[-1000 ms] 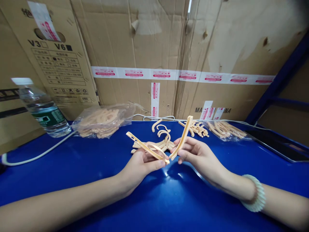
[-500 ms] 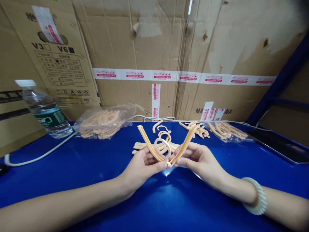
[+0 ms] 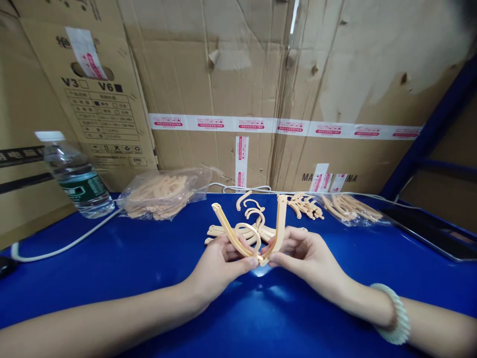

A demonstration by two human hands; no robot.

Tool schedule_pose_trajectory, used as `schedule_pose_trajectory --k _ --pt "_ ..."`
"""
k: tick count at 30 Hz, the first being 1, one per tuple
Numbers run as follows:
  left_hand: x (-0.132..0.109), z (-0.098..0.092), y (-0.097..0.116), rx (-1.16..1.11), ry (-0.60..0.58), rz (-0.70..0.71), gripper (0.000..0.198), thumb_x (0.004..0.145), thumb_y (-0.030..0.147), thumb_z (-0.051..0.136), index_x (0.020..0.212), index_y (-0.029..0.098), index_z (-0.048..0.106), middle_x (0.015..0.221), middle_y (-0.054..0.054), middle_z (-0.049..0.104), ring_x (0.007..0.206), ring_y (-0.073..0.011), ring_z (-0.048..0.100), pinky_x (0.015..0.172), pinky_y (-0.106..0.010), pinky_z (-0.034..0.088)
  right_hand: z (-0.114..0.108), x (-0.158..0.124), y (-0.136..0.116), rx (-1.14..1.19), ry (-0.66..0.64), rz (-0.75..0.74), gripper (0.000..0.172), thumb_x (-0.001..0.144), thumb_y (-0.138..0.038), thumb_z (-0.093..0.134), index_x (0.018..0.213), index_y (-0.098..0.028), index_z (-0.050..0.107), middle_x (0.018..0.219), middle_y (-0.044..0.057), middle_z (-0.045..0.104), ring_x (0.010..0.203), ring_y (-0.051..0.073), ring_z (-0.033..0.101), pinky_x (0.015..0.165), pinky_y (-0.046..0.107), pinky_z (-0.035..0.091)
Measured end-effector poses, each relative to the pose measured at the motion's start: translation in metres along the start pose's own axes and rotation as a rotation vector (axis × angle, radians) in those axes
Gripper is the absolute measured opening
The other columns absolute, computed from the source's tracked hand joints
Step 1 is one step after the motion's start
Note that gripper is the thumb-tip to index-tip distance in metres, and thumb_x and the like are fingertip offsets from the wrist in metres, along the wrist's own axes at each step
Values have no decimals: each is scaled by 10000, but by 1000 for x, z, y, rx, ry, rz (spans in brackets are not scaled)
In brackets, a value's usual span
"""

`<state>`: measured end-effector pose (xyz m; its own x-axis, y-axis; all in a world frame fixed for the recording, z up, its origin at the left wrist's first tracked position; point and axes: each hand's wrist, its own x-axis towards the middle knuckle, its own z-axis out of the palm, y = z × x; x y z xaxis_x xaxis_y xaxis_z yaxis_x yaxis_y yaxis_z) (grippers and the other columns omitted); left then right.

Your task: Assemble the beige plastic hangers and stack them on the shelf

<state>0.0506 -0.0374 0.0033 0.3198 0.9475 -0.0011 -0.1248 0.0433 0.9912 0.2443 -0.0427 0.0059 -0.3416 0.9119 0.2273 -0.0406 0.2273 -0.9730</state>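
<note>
Both my hands hold a beige plastic folding clothes hanger above the blue table, its two arms rising in a V and its curved hook between them. My left hand pinches the left arm near the central joint, thumb in front. Closed round the lower part of the right arm is my right hand, its thumb close to the joint. Fingertips partly hide the joint. Just behind lie assembled hangers, partly covered by my hands, with loose hook pieces beyond them.
A clear bag of beige parts and a water bottle stand at the left. Small pieces, a bag of hanger arms and a black tablet-like device lie right. A white cable runs along the table; cardboard backs it.
The hanger's right arm has swung inward and now stands nearly upright, narrowing the V. My right hand has turned with it. The view has tilted slightly, so the background sits lower.
</note>
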Motion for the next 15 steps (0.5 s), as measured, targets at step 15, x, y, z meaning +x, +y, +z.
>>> schedule_pose_trajectory --k 15 --pt "0 0 -1 26 22 11 338 580 178 821 722 168 514 719 -30 714 729 -201 690 751 -317 515 9 -4 6 -81 109 -63 256 725 -357 769 785 -173 602 759 32 691 686 144 661 651 251 545"
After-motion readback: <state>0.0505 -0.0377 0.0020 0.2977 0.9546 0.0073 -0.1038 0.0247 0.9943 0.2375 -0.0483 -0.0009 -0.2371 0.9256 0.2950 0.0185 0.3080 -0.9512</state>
